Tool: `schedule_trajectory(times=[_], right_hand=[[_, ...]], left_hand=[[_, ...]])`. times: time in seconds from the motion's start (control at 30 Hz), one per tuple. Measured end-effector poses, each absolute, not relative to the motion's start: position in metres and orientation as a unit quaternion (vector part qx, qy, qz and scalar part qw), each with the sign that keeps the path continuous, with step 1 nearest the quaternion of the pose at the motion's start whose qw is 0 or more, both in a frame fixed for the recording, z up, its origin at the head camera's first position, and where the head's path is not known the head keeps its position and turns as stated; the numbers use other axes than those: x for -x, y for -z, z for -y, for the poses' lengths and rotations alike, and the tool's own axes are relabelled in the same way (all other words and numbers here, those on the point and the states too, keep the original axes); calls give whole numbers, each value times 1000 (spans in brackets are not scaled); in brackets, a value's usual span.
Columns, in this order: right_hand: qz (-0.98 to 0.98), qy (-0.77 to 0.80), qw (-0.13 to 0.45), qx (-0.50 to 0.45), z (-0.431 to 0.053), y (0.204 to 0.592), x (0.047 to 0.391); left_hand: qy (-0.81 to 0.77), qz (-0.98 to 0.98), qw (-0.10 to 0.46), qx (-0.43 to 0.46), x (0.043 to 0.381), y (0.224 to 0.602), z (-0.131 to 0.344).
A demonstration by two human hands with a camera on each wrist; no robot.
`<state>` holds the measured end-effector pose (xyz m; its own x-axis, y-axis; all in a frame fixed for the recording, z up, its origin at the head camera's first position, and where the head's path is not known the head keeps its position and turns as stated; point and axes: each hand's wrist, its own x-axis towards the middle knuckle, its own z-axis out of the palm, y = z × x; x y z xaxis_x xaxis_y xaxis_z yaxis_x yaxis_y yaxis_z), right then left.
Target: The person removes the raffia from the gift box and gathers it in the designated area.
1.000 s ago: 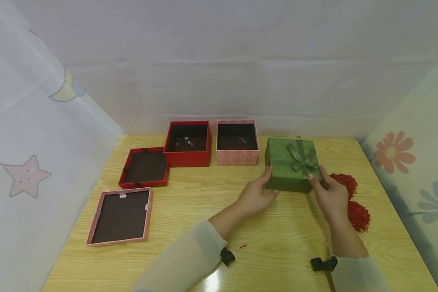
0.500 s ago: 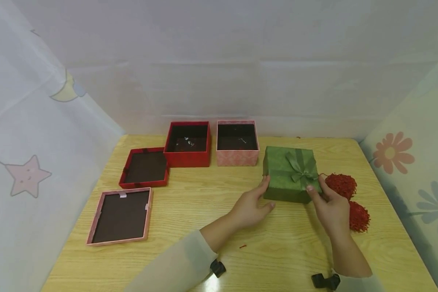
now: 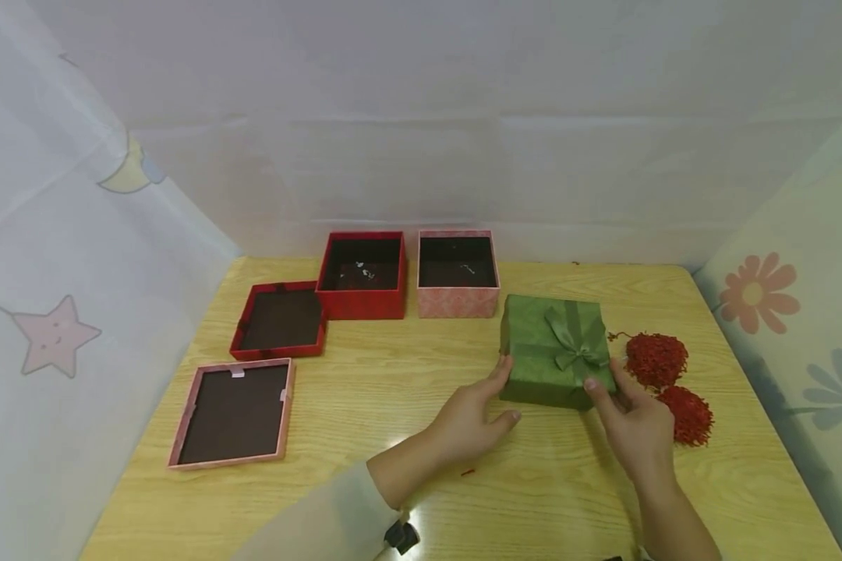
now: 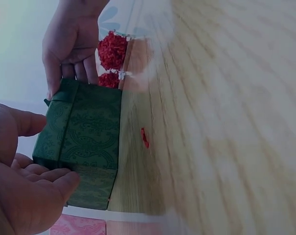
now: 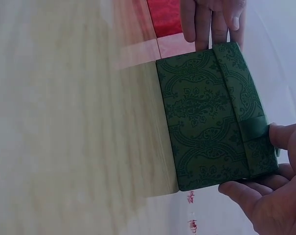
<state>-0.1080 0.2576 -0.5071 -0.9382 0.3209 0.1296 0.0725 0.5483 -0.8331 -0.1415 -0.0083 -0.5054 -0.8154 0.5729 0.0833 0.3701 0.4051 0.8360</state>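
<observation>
A green patterned gift box (image 3: 550, 343) with its lid on and a ribbon bow (image 3: 575, 343) on top stands on the right half of the table. My right hand (image 3: 635, 436) grips its near right corner, thumb on the lid's edge and fingers along the right side. Against the left side lie the fairly straight fingers of my left hand (image 3: 466, 421); the thumb stays off the box. In the left wrist view the green gift box (image 4: 84, 127) shows its patterned front between both hands. The right wrist view shows the lid seam of the green gift box (image 5: 201, 117).
At the back stand an open red box (image 3: 361, 304) and an open pink box (image 3: 458, 302). Their upturned lids, the red lid (image 3: 281, 319) and pink lid (image 3: 235, 413), lie at left. Two clumps of red paper shreds, the upper clump (image 3: 656, 358) and lower clump (image 3: 689, 417), lie at right.
The green gift box has moved toward the near edge and slightly left, with both hands moving along with it. The red shreds beside it are now less covered.
</observation>
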Motion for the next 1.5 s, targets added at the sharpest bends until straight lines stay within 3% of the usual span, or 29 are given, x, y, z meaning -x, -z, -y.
schedule_trajectory(times=[0.57,0.7,1.23,1.5], right_hand=[[817,-551,159,61,-234,511,95],[820,-552,142,50,-227,510,95],[839,-534,106,-23,-203,515,107],[857,-501,90,-77,-196,513,121]], left_hand=[[-455,-846,82,-265,116,505,36],[-479,-839,86,-242,113,507,46],[-527,-833,2,-169,116,515,82],[-568,-815,-6,-113,121,519,94]])
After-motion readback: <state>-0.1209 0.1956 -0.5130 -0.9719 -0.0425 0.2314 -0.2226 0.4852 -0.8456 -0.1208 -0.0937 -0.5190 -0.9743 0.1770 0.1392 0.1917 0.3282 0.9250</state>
